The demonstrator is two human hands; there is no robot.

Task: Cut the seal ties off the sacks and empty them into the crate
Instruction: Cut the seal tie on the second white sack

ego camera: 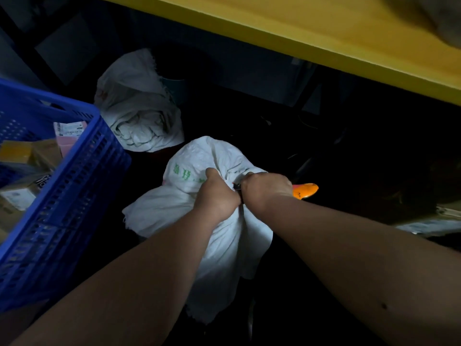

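Cutting comes first: our left hand (216,196) bunches the white sack's (199,211) neck on the dark floor beside the blue crate (74,171); our right hand (265,187) grips orange-handled cutters (305,190). Next, snip the hidden tie.

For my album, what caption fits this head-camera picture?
Left hand grips white sack; right hand holds orange-handled cutter.

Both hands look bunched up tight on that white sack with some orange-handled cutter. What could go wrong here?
The left hand grips the sack neck right beside the right hand working the orange-handled cutter, so a slip might nick the fingers. The floor is dark, making the tie hard to see. The blue crate already holds parcels, so a careless tip might spill.
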